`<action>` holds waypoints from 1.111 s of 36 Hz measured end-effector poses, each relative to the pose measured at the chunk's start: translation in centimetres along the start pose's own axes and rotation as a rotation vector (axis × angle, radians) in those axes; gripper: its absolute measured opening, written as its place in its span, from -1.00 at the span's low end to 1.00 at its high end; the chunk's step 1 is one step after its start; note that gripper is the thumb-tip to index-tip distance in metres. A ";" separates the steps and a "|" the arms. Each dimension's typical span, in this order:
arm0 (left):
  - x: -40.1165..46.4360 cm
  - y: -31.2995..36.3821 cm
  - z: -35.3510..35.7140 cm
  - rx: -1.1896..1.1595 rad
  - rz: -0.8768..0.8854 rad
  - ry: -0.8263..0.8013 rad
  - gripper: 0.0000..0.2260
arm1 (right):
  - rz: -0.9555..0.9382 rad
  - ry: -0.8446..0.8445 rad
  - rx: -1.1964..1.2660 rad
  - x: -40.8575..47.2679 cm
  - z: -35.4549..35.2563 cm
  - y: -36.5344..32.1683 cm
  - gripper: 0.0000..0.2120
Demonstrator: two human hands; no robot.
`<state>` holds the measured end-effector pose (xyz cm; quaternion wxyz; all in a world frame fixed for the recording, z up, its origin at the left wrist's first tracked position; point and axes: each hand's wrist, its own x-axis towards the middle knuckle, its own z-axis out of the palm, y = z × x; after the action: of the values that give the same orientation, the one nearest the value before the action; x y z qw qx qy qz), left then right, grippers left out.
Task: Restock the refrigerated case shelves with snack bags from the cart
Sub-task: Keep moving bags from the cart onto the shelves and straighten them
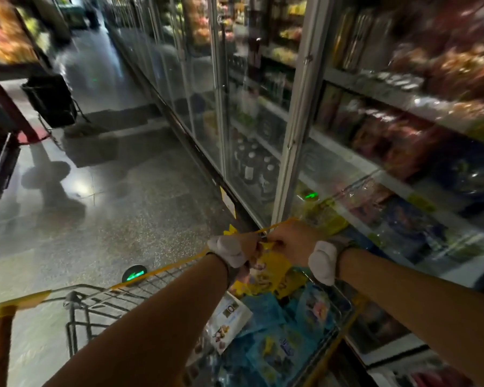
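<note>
Holding one yellow snack bag (271, 263) over the cart's (101, 300) far edge, both hands meet at its top. Left hand (235, 251) and right hand (294, 244) are both curled tight, pinching the bag's upper edge between them; each has a white wrap by the wrist. More bags sit in the cart basket: several blue ones (277, 331), one white bag (228, 319), exact count unclear. Refrigerated case (403, 163) stands open just right of the cart, shelves blurred. Glass door (252, 121) stands ahead. A black bin (51, 99) is well apart, up the aisle.
</note>
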<state>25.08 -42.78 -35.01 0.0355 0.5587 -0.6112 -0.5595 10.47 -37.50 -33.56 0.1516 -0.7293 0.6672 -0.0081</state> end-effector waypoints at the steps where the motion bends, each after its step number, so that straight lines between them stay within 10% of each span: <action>1: -0.2 0.1 0.1 -0.057 -0.010 -0.023 -0.63 | 0.022 0.005 -0.005 0.0 -0.4 0.1 -0.74; 15: -5.4 2.2 -3.3 -0.277 0.568 0.456 -0.65 | 0.056 0.136 0.161 -6.4 -8.1 0.4 -0.76; 19: -6.9 3.4 -3.9 -0.355 0.673 0.268 -0.71 | 0.048 0.138 0.163 -8.2 -9.8 0.5 -0.74; 24: -7.3 3.9 -4.3 0.124 0.687 0.028 -0.67 | 0.041 0.217 0.213 -9.1 -10.8 0.8 -0.78; 40: -11.8 5.7 -0.9 -0.373 0.689 0.102 -0.98 | 0.128 0.643 0.816 -14.3 -9.0 0.7 -0.76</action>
<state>26.38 -36.24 -23.66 0.3524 0.3318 -0.6483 -0.5877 6.34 -25.49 -22.38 0.2112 -0.5292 0.6658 -0.4818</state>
